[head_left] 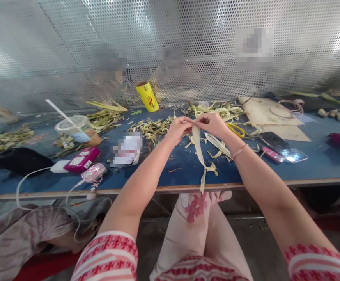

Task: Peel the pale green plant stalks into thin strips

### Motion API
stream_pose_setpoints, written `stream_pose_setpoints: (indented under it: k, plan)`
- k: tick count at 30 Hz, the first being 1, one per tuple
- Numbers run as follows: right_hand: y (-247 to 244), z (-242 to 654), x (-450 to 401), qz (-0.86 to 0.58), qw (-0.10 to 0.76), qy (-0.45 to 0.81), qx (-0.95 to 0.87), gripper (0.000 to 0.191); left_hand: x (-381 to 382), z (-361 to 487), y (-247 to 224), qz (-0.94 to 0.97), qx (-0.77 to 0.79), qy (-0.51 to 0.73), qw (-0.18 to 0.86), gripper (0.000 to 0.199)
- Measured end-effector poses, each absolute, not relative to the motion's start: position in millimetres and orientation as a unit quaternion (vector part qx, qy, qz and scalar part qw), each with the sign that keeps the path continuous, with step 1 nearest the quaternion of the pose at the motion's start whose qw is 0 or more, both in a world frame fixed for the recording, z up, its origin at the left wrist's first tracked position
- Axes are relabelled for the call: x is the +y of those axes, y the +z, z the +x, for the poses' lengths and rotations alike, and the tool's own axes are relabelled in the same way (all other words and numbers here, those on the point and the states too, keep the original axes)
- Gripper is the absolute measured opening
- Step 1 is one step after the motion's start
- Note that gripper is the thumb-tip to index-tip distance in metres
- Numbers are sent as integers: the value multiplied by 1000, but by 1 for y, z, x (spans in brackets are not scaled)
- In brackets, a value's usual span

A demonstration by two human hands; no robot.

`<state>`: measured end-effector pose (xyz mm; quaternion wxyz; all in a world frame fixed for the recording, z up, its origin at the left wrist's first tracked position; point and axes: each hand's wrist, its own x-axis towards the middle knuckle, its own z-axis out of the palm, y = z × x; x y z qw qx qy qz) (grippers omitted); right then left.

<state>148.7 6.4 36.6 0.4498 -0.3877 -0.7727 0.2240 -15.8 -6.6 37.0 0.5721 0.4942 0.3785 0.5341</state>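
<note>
A long pale strip of dried plant leaf [198, 147] hangs from my fingertips, its lower end curling down past the table's front edge. My left hand [179, 130] pinches its top from the left. My right hand [211, 123] meets it from the right, fingers closed on the same end. Just behind my hands lie a heap of long pale-green strips [225, 111] and a pile of short curled scraps [155, 128]. Another pale strip [217, 143] rests under my right wrist. What exactly sits between the fingertips is partly hidden.
On the blue table [178, 175], a plastic cup with a straw [78, 128], purple box [82, 159] and pink device with a cable [94, 173] stand left. A yellow roll [147, 96] leans behind. A phone [284, 146] and cardboard [271, 113] lie right. A seated person's leg [41, 226] shows at left.
</note>
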Motion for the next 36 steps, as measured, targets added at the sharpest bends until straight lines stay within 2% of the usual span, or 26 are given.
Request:
stream_pose_setpoints:
  k: [5, 13, 21, 25, 30, 36]
  plan:
    - [39, 150, 2, -368, 438, 150, -806, 12, -7, -17, 38, 468, 380, 514, 610, 11]
    - [45, 154, -1, -317, 413, 91, -849, 13, -2, -24, 39, 431, 379, 479, 664, 18]
    - [49, 158, -2, -288, 382, 62, -876, 17, 2, -24, 33, 465, 360, 473, 655, 9]
    - [49, 158, -4, -305, 395, 87, -862, 17, 2, -25, 34, 467, 358, 473, 656, 8]
    - [43, 154, -1, -360, 435, 203, -800, 15, -2, -24, 37, 486, 370, 502, 613, 13]
    - [38, 148, 6, -393, 436, 282, -759, 23, -3, -20, 34, 529, 375, 503, 572, 19]
